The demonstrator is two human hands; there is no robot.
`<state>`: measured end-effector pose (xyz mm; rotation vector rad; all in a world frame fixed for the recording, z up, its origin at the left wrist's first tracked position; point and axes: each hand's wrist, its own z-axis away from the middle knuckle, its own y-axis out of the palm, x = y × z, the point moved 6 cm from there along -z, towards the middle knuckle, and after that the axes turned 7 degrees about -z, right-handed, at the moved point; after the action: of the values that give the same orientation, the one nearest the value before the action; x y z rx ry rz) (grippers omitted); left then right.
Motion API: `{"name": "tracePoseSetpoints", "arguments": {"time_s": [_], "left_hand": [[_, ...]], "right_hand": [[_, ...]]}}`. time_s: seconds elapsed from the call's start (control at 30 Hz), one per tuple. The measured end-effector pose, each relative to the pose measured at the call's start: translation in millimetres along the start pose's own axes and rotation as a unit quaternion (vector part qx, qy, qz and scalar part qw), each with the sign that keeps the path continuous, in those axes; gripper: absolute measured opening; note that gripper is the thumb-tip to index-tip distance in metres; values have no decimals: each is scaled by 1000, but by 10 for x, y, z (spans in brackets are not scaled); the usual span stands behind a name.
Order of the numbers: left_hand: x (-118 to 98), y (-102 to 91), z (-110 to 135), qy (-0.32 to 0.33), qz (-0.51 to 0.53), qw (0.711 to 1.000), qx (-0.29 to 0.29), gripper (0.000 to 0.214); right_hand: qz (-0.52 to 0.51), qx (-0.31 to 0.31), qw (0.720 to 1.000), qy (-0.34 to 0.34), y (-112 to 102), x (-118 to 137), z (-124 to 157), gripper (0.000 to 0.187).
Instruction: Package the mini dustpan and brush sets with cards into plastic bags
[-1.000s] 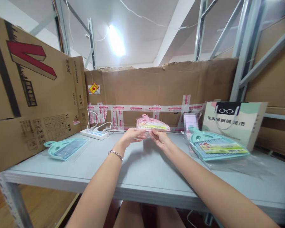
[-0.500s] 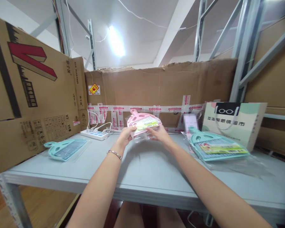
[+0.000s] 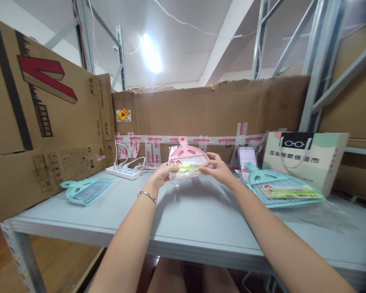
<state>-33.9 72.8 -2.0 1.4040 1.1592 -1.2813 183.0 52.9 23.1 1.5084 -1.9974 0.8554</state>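
Both your hands are closed on the wrapped pink plastic dustpan-and-brush set (image 3: 187,158): your left hand (image 3: 161,175) pinches its lower left corner with the thumb in front, and your right hand (image 3: 218,167) grips its right side, thumb also in front. You hold it up over the far half of the long grey table (image 3: 201,219), tilted so its handle points upward and its brush side faces you, with a shadow on the tabletop below. Behind it rises a wide brown cardboard panel (image 3: 201,112) crossed by strips of printed tape. To your left stands a big brown cardboard box (image 3: 73,118) bearing a red letter V. Toward your right is a cream and green paper bag (image 3: 321,154) with a glasses picture, and in front of that lies a teal plastic dustpan set (image 3: 285,189) in clear film. A smaller-looking teal plastic dustpan (image 3: 87,191) lies on the table's left part, well apart from your hands. Near the panel you have a white power strip (image 3: 124,172) with cables plugged in. Your left wrist wears a thin silver bracelet (image 3: 148,195).
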Motion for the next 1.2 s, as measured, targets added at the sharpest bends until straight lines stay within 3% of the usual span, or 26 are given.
{"name": "tracePoseSetpoints", "arguments": {"time_s": [0.13, 0.23, 0.3, 0.4, 0.5, 0.57, 0.67, 0.77, 0.9, 0.97, 1.2], "left_hand": [[-53, 80, 57, 26, -13, 1000, 11, 49], [-153, 129, 110, 84, 5, 996, -9, 82], [-263, 212, 183, 154, -8, 987, 33, 102], [-365, 325, 302, 238, -98, 959, 117, 111], [-385, 306, 302, 288, -208, 930, 97, 92], [-412, 246, 251, 313, -225, 922, 36, 58], [-451, 138, 191, 316, -161, 933, -64, 7], [-460, 75, 198, 302, -87, 942, -118, 9], [-431, 30, 200, 301, -44, 944, -129, 52], [-372, -13, 136, 276, -51, 949, -142, 61], [-274, -79, -41, 242, -116, 953, -138, 22]], "right_hand": [[-162, 5, 981, 106, 130, -118, 45, 30], [-180, -67, 978, 83, 98, -117, 32, 28], [-209, -114, 968, 75, 37, -131, 15, 28], [-304, -139, 935, 121, -25, -204, -4, 33], [-336, -136, 919, 153, -57, -223, -6, 37], [-331, -127, 922, 153, -52, -200, -4, 38], [-312, -115, 934, 129, -8, -143, -2, 38], [-267, -110, 954, 78, 28, -72, -2, 31], [-196, -100, 976, 13, 36, -13, 0, 20], [-175, -83, 981, 0, 44, -26, -3, 18], [-160, -38, 986, 12, 81, -166, -20, 16]]}}
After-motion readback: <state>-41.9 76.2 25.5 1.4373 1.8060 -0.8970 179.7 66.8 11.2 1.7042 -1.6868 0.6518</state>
